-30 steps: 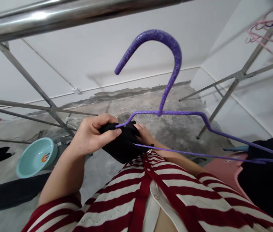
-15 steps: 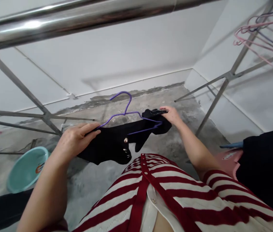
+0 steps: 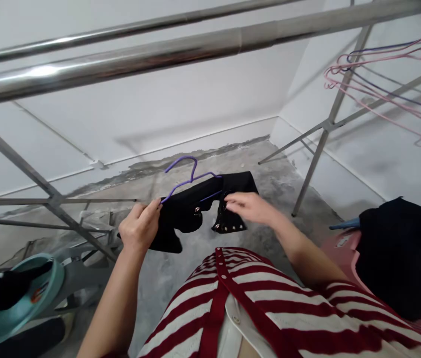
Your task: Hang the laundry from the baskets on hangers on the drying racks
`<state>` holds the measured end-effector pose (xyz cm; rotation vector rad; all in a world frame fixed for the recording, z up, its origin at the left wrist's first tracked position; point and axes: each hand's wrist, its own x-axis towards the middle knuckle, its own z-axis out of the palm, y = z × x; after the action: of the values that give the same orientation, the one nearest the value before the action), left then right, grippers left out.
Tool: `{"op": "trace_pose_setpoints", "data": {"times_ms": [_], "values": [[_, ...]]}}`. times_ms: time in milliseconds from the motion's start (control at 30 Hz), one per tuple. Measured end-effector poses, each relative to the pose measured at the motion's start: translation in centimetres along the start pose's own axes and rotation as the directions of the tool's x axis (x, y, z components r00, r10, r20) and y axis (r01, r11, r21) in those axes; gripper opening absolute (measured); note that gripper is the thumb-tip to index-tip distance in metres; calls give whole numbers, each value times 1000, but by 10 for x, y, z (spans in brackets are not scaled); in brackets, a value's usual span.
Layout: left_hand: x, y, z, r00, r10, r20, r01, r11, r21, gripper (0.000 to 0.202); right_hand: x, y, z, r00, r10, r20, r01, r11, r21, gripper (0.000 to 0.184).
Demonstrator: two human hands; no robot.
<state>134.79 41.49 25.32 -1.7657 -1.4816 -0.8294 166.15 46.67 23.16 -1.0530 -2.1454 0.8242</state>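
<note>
Left hand [image 3: 140, 227]: fingers closed on black garment [image 3: 191, 211] | right hand [image 3: 250, 208]: fingers open, over garment at 1 o'clock | purple hanger [image 3: 191, 175]: through garment, hook at 12 o'clock | teal basin [image 3: 37, 298]: 8 o'clock | pink hangers [image 3: 381, 74]: 2 o'clock

Worn: red-and-white striped knit cardigan [image 3: 270, 303] below left hand [image 3: 140, 227] and right hand [image 3: 251, 208] | red placket [image 3: 213, 318] down its centre | white shirt [image 3: 228, 343] beneath, pale button [image 3: 236, 319] | striped sleeve [image 3: 333, 273] well behind right hand, forearm bare
</note>
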Motion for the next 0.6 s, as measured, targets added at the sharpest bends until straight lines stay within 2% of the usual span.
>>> {"op": "trace_pose_setpoints", "data": {"times_ms": [67,100,133,167,233,267,300,333,433,500,600], "values": [[-4,-6,0,997,71,-20,-72,995,-65,15,-4,2,-30,972,-38,-233,34,999,-24,30],[-5,-7,-1,996,91,-23,-93,992,-90,15,-4,3,-44,949,-72,-307,53,996,-70,31],[-5,-8,-1,994,105,-25,-107,988,-113,15,-3,4,-55,944,-111,-312,75,989,-125,35],[-5,-9,-1,993,116,-28,-119,983,-140,15,-1,5,-62,960,-140,-243,98,980,-175,38],[-3,-10,-1,993,114,-27,-118,971,-210,18,6,9,-65,993,-119,9,118,970,-210,36],[-2,-10,-1,996,86,-8,-85,965,-249,22,9,11,-61,991,-83,109,104,974,-201,33],[-1,-11,-2,999,37,36,-25,957,-288,27,12,13,-57,986,-51,161,81,980,-184,31],[1,-13,-3,995,-15,102,48,944,-328,32,14,15,-52,986,-28,162,54,985,-164,30],[4,-17,-9,946,-111,305,245,859,-449,31,19,20,-44,999,-8,41,12,995,-98,29],[5,-18,-16,942,-115,315,281,782,-555,21,21,21,-44,998,-9,61,14,997,-76,29],[1,-24,-28,954,-182,237,298,629,-718,10,24,20,-43,992,-6,129,18,995,-95,30]]}}
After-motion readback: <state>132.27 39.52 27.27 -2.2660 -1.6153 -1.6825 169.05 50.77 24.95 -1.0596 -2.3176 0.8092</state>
